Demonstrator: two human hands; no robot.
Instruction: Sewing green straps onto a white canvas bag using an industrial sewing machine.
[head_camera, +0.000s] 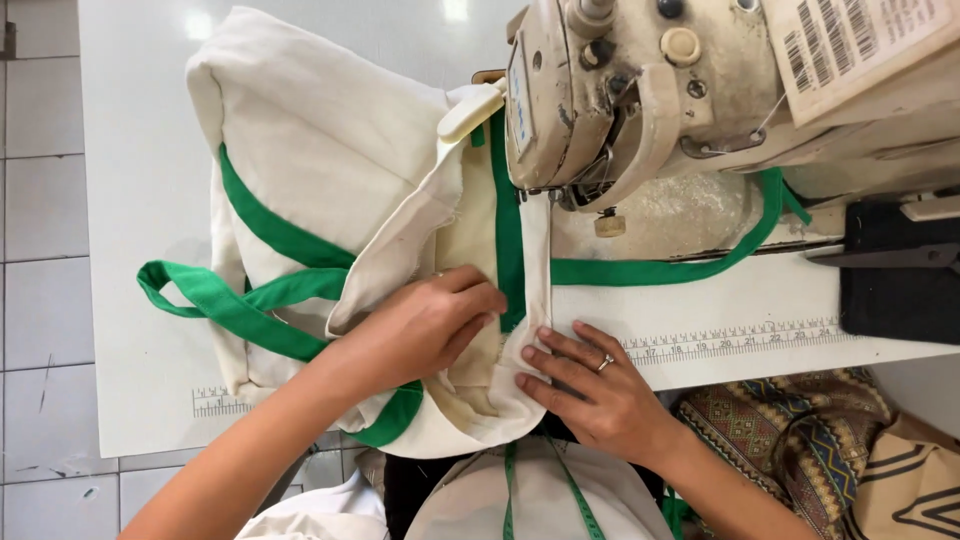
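Far left: tiled floor (40, 200), then white desk (130, 150) with a printed ruler strip along its near edge. On the desk, cream canvas bag (320, 130) with green trim, bulk heaped to the left, a green strap loop (215, 300) trailing off toward the desk edge. Likely light but bulky; cloth soft and floppy, folds where unsupported, weave looks grippy rather than slick, not fragile. Left hand (425, 325) flat on the bag's folded edge, fingers extended and pressed down, pinning rather than gripping, nothing enclosed. Centre: green binding tape (508, 220) running up the seam and in under the presser foot of the sewing machine (600, 90), beige and worn. Right hand (590, 385) just right of the seam, fingers spread, tips pressing the cream hem flat against the desk; ring on one finger; open, nothing clasped. Best hold judged to be flat palms either side of the seam, close to the needle area, with the heaped bulk left resting on the desk. Further right, green tape curving past the machine base; patterned fabric (800, 440) below the desk edge.
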